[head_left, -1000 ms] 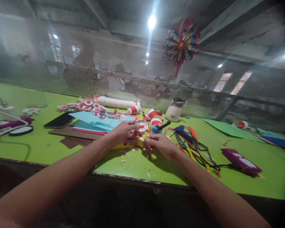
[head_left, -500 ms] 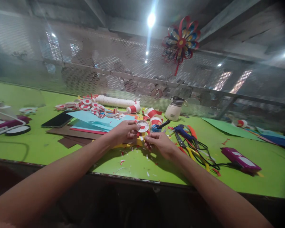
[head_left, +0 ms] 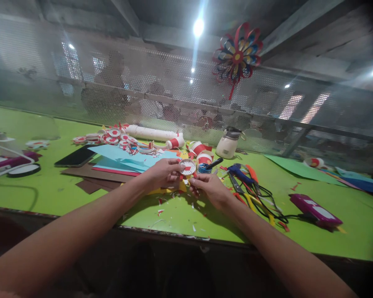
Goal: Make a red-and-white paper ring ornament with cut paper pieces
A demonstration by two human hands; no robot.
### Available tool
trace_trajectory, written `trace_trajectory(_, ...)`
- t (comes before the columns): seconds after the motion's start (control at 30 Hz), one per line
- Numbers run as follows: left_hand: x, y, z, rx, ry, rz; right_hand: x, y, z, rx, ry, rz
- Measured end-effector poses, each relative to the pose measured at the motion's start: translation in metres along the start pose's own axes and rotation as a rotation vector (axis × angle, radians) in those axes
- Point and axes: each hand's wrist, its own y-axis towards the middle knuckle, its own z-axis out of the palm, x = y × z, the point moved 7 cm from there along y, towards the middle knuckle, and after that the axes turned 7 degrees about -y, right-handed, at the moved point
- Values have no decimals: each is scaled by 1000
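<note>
My left hand (head_left: 167,171) pinches a small round white paper disc (head_left: 187,166) by its left edge; the disc has a ribbed rim and red patches on its face. Close under its lower right edge, my right hand (head_left: 209,185) is closed, thumb against fingers. Whatever sits in those fingertips is too small to make out. Red and white paper cups (head_left: 204,158) stand and lie just behind the disc, beside a blue tub (head_left: 204,167) with a black pen (head_left: 214,163) in it. Yellow paper (head_left: 166,191) lies beneath my left hand.
Scissors (head_left: 236,182), a blue-and-orange tool and black cable lie at right, near a purple box (head_left: 315,210). Blue sheets (head_left: 121,157), a phone (head_left: 74,156) and a pile of red-white discs (head_left: 112,136) occupy the left. Behind stands a white flask (head_left: 228,144); scraps litter the front.
The disc in my left hand has turned a little, and its red patches show differently. Both hands stay in almost the same place.
</note>
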Motion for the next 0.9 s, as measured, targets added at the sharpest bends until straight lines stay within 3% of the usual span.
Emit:
trace_trajectory(0.57, -4, -8, 6, 11, 159, 15, 11, -1, 1, -44, -63, -73)
trace_trajectory(0.9, -8, -8, 8, 51, 174, 91, 13, -3, 3, -1, -117, -87)
